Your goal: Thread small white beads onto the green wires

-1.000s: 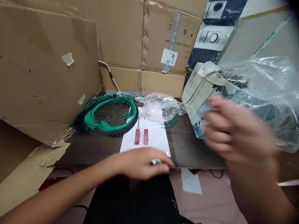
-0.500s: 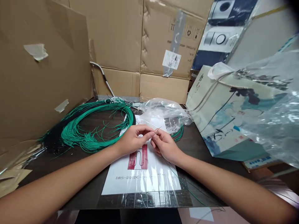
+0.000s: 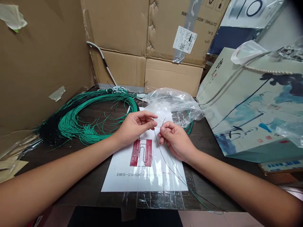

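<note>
Taking the two hands as the middle of our clock, we start at ten o'clock with a tall cardboard panel (image 3: 47, 47). At nine to ten o'clock we see the large coil (image 3: 75, 123) of green and black wires lying on the dark table (image 3: 210, 149), loose ends poking into its ring.

Our left hand (image 3: 138, 126) has thumb and forefinger drawn to a narrow pinch, apparently on the black wire (image 3: 160, 152), which hangs from the fingertips and curves away toward five o'clock. Beneath, at six to seven o'clock, lies the printed sheet (image 3: 113, 183) under clear film.

Our right hand (image 3: 175, 138) is closed at the fingertips on the green wire (image 3: 198, 200); a short dark tip stands up above the pinch, and the rest trails to five o'clock, meeting the black wire near the sheet's corner. The hands are near each other but apart. At one o'clock sits a clear plastic bag (image 3: 170, 97), at two to three a patterned paper bag (image 3: 251, 110).

We judge the step in hand to be handling two separate wire ends. The next move would call for light, steady pinches, with both tips kept free and the tails untangled.
</note>
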Tool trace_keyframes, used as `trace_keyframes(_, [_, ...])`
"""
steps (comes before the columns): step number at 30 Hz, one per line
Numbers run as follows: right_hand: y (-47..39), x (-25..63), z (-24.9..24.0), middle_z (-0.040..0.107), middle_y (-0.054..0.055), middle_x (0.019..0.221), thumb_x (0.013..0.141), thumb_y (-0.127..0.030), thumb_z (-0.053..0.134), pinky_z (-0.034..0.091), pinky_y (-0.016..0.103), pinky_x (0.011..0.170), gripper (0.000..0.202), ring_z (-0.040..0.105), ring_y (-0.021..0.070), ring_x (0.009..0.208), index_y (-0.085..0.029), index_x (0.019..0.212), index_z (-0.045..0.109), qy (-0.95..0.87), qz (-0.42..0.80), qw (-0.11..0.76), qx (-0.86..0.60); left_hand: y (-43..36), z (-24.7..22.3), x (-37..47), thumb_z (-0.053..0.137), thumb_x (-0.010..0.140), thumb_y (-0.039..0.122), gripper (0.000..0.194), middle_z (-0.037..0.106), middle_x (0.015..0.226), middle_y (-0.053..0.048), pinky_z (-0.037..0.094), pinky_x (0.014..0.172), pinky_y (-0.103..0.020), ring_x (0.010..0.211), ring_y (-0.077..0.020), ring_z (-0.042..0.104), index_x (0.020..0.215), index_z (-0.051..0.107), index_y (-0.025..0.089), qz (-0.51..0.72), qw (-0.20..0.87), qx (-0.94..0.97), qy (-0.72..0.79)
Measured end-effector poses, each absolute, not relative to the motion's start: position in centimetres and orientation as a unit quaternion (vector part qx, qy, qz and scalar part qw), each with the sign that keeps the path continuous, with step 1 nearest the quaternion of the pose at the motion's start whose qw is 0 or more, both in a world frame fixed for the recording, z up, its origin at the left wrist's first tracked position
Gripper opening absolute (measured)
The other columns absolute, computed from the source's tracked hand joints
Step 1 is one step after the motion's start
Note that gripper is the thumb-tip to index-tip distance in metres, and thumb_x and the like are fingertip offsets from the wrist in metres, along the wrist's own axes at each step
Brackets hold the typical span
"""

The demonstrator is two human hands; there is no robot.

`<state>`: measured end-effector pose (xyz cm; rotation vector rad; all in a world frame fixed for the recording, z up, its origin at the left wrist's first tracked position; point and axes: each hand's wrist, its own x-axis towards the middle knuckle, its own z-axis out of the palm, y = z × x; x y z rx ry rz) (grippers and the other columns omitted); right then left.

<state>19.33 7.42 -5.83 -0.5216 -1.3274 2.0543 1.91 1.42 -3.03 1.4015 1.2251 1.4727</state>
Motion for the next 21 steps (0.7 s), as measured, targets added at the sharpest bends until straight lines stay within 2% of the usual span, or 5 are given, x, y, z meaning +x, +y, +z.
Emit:
trace_keyframes(5, [7.45, 19.32, -5.74, 0.064, -0.002, 0.064, 0.074, -0.042, 0.085, 0.046, 0.019, 0.051, 0.035, 0.056, 0.0066, 0.05, -0.015, 0.077, 0.064, -0.49, 0.789, 0.315, -0.193, 1.0, -3.04, 2.65, 0.082, 0.076, 0.026, 0.019, 0.073, 0.081, -0.002, 0.054, 0.069, -0.02, 0.071, -0.0103, 0.066, 0.089, 0.075, 0.015, 0.571, 0.394, 0.545, 0.47])
trace_keyframes(10, [7.27, 19.74, -5.95, 0.06, -0.003, 0.057, 0.08, -0.037, 0.081, 0.04, 0.018, 0.049, 0.03, 0.052, 0.0053, 0.047, -0.015, 0.071, 0.063, -0.539, 0.76, 0.304, -0.199, 1.11, -2.72, 2.68, 0.079, 0.079, 0.02, 0.005, 0.073, 0.077, 0.0, 0.053, 0.071, -0.016, 0.073, -0.0074, 0.065, 0.08, 0.076, 0.015, 0.581, 0.379, 0.553, 0.462])
trace_keyframes(17, [7.21, 20.05, -6.3, 0.06, -0.004, 0.056, 0.083, -0.034, 0.078, 0.039, 0.019, 0.05, 0.027, 0.052, 0.0059, 0.048, -0.017, 0.071, 0.061, -0.568, 0.736, 0.309, -0.2, 1.05, -2.92, 3.0, 0.084, 0.073, 0.017, 0.018, 0.074, 0.08, 0.001, 0.053, 0.069, -0.015, 0.074, -0.0067, 0.067, 0.089, 0.076, 0.017, 0.58, 0.436, 0.5, 0.473])
trace_keyframes(21, [7.13, 19.96, -6.38, 0.06, -0.005, 0.057, 0.083, -0.033, 0.079, 0.039, 0.017, 0.05, 0.025, 0.052, 0.0048, 0.05, -0.016, 0.074, 0.063, -0.572, 0.729, 0.314, -0.205, 0.94, -2.9, 3.0, 0.082, 0.075, 0.019, 0.01, 0.073, 0.078, 0.001, 0.052, 0.071, -0.015, 0.074, -0.0062, 0.066, 0.083, 0.075, 0.016, 0.57, 0.438, 0.509, 0.473])
